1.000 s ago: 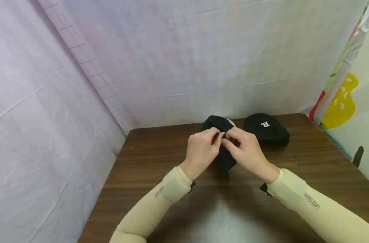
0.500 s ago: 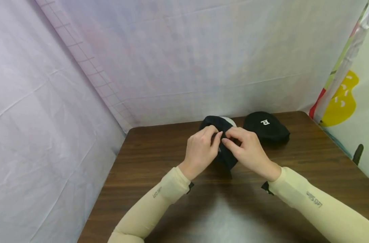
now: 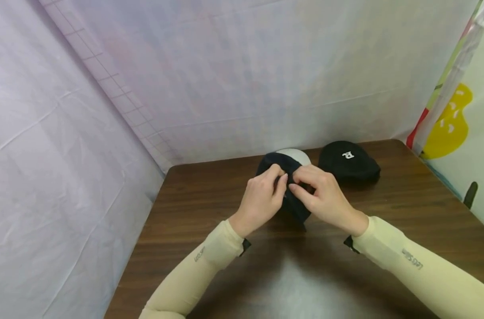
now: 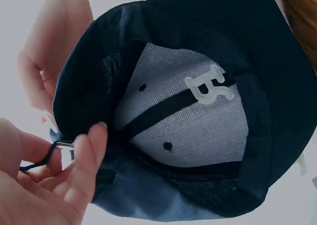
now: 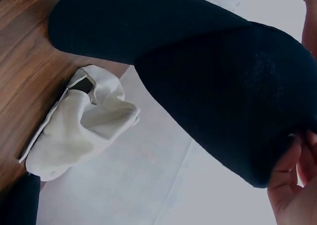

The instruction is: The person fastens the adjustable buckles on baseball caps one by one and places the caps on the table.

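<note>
Both hands hold a dark navy baseball cap over the table, its opening turned toward me. In the left wrist view its pale mesh lining shows, with the back of a stitched letter and dark seam tape. My left hand pinches the cap's back strap, where a thin dark strap end runs to a small metal buckle. Across from it, my right hand grips the cap's back edge between thumb and fingers. The navy brim points away from the hands in the right wrist view.
Behind the held cap lies a white cap, partly hidden in the head view. To its right sits a black cap with a white letter on its front. Pale cloth sheets hang behind and left of the brown wooden table.
My left hand has shifted slightly left, and the fingertips are a little farther apart. More of the white cap shows behind the navy one. Both hands keep their hold.
</note>
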`<action>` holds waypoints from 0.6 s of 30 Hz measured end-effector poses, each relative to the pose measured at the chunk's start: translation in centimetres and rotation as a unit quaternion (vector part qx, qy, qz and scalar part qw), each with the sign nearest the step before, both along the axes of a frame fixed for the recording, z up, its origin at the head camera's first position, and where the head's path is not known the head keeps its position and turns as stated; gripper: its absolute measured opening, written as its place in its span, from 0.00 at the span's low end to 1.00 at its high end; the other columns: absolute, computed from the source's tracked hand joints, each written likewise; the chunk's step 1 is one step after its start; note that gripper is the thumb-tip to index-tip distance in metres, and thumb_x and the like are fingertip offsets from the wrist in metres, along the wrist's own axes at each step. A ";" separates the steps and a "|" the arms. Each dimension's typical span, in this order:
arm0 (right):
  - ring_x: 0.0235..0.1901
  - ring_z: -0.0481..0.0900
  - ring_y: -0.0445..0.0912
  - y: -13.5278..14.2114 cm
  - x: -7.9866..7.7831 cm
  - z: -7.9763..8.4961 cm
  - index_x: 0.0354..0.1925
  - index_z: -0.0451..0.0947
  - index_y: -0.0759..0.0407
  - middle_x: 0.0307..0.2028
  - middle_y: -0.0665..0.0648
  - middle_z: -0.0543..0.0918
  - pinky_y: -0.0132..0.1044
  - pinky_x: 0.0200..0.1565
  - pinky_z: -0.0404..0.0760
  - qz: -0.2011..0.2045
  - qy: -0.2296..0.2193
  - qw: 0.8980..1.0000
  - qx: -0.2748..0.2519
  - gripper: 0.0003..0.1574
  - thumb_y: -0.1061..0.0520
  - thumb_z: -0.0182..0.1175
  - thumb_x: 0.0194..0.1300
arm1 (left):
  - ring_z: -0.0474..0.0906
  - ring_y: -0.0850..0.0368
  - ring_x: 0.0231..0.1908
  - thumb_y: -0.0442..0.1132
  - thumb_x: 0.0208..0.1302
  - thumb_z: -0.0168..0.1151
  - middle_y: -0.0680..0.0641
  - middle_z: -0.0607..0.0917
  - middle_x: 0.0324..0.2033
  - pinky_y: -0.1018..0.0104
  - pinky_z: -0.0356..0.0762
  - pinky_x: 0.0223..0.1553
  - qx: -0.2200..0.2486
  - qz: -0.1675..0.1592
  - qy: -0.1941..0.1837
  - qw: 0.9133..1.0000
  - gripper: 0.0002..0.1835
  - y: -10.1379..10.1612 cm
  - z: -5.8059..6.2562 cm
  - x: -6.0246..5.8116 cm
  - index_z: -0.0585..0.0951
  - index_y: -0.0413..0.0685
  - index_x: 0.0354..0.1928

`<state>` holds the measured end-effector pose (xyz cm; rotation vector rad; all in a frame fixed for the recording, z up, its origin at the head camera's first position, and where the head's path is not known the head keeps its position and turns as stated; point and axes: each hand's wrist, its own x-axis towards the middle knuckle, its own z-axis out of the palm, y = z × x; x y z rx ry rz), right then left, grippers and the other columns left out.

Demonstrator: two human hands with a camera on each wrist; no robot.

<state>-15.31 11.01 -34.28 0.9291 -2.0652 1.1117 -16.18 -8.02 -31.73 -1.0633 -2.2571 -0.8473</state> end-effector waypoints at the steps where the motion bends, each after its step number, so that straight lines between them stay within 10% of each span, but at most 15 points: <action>1: 0.29 0.69 0.41 -0.1 0.0 0.0 0.29 0.76 0.47 0.29 0.42 0.73 0.31 0.30 0.66 0.002 0.003 1.000 0.001 0.13 0.65 0.64 0.64 | 0.67 0.63 0.20 0.36 0.77 0.50 0.53 0.72 0.24 0.71 0.66 0.22 0.001 -0.008 -0.002 1.000 0.07 -0.1 0.0 0.0 0.73 0.47 0.37; 18: 0.34 0.72 0.42 0.0 -0.3 -1.0 0.25 0.73 0.48 0.30 0.44 0.77 0.31 0.36 0.67 0.040 0.035 0.998 -0.016 0.15 0.69 0.58 0.53 | 0.65 0.64 0.26 0.34 0.77 0.50 0.52 0.72 0.31 0.75 0.65 0.27 -0.020 -0.106 0.026 0.994 0.07 -1.7 0.0 -0.3 0.72 0.46 0.36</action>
